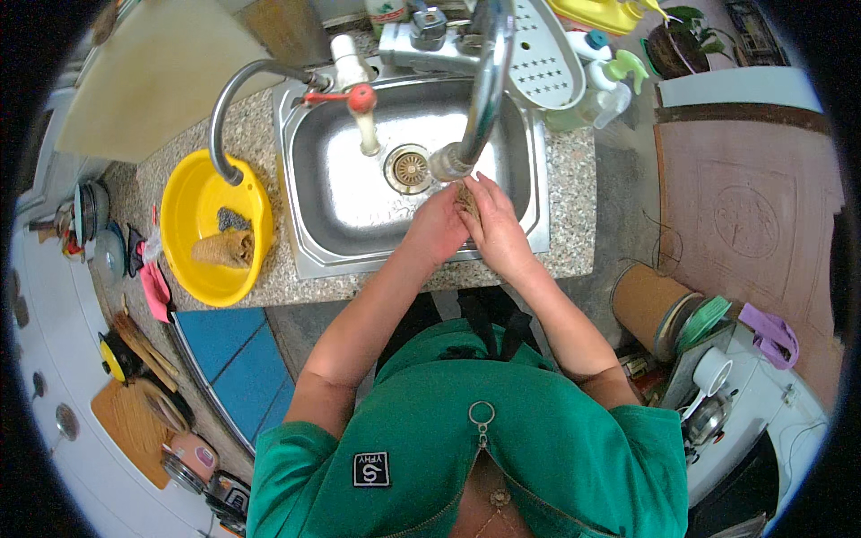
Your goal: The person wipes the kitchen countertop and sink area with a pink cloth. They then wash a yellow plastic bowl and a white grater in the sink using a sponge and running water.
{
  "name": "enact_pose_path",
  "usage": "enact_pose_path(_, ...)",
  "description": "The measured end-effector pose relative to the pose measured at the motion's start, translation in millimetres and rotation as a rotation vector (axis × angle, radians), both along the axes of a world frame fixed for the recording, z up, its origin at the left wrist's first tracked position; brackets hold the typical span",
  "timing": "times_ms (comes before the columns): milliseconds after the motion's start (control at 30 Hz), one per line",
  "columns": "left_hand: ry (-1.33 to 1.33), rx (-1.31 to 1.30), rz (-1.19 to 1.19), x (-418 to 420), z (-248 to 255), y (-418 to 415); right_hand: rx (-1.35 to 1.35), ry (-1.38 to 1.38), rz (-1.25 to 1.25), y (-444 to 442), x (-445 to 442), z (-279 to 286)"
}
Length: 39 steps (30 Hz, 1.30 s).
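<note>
Over the near right part of the stainless steel sink (336,175), my left hand (436,225) and my right hand (498,225) are pressed close together. Between them shows a brown fibrous piece (469,200) that looks like loofah; my fingers hide most of it. Just above my fingertips hangs the end of a chrome faucet spout (452,163). Whether water runs from it I cannot tell. Beyond my left hand lies the round drain strainer (410,169).
Left of the sink, a yellow plastic basin (181,202) holds a dried loofah (218,249) and a steel wool scourer (233,220). A second, curved spout (218,128) reaches over its rim. A red-handled tap (362,99) rises behind the sink. Spray bottles (609,84) stand at the back right.
</note>
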<state>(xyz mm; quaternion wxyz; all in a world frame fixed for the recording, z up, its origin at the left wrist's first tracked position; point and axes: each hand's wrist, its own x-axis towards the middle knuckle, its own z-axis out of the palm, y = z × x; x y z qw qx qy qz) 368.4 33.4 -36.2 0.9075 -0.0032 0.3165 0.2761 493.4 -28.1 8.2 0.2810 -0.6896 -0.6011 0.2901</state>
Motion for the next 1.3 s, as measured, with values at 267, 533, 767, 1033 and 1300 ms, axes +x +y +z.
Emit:
enact_pose_path(267,0.244,0.243,-0.246,-64,-14,-8,-0.225,0.472,-0.105,13,23,-30)
enact_pose_path(533,0.703,0.182,-0.128,-112,-7,9,-0.218,0.059,-0.066,64,40,-95)
enact_pose_path(767,0.774,0.277,0.084,-156,-24,-4,0.041,-0.288,-0.363,109,60,-210)
enact_pose_path(1033,0.675,0.201,0.12,-166,-15,1,-0.078,0.004,-0.004,149,-118,-200)
enact_pose_path(1300,0.689,0.233,0.052,-171,-7,-4,0.011,0.091,0.592,103,-54,-162)
